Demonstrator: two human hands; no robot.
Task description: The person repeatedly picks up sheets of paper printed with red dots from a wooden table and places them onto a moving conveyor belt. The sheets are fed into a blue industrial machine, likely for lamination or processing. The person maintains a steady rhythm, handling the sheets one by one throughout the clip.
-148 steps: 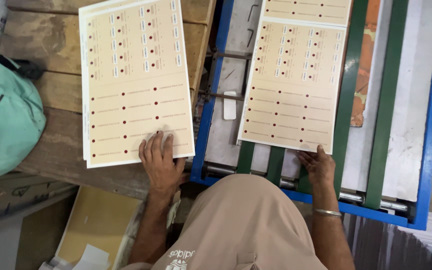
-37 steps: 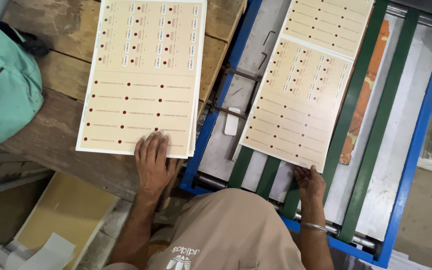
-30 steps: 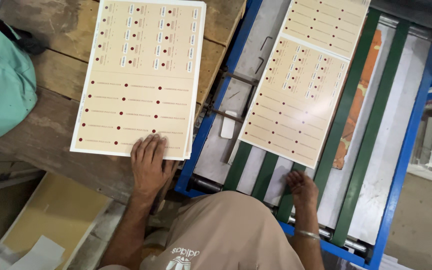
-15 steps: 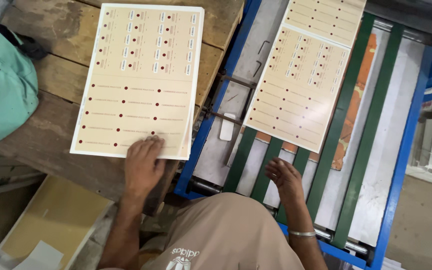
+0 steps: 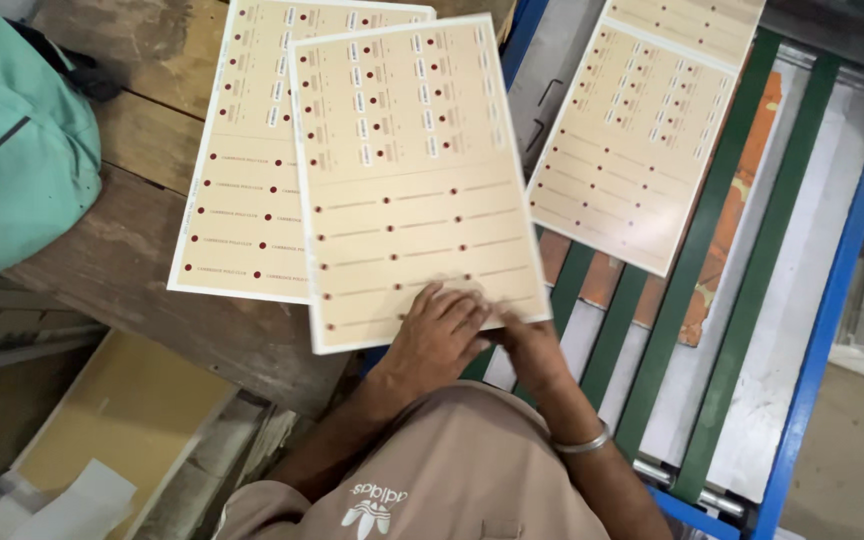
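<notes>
At the near edge of a worn wooden counter (image 5: 132, 250), seen from the head camera, a person in a tan shirt has both hands on a cream printed sheet (image 5: 412, 180) dotted with red marks, which lies skewed across a stack of like sheets (image 5: 242, 170) and overhangs toward the blue-framed feeder (image 5: 822, 320) with its green belts (image 5: 712, 270). The left hand (image 5: 437, 335) rests flat on the sheet's near edge, fingers spread and only slightly curled, pressing down, not gripping. The right hand (image 5: 530, 350) is blurred; it reaches in from the feeder side, wrist bent, a metal bangle (image 5: 582, 440) on the forearm, and its fingers seem to meet the sheet's near right corner, though whether they pinch that corner or merely touch it cannot be told. A second sheet (image 5: 642, 140) lies on the belts, well clear of the hands. The risk, on this evidence, is that a sheet held only by palm pressure at one edge could swing further askew, buckle at the unsupported corner, or drag the sheet beneath it off the stack. A crooked entry onto the belts could overlap the sheet lying there. A green bag (image 5: 12, 140) sits on the counter's left side, away from the work.
</notes>
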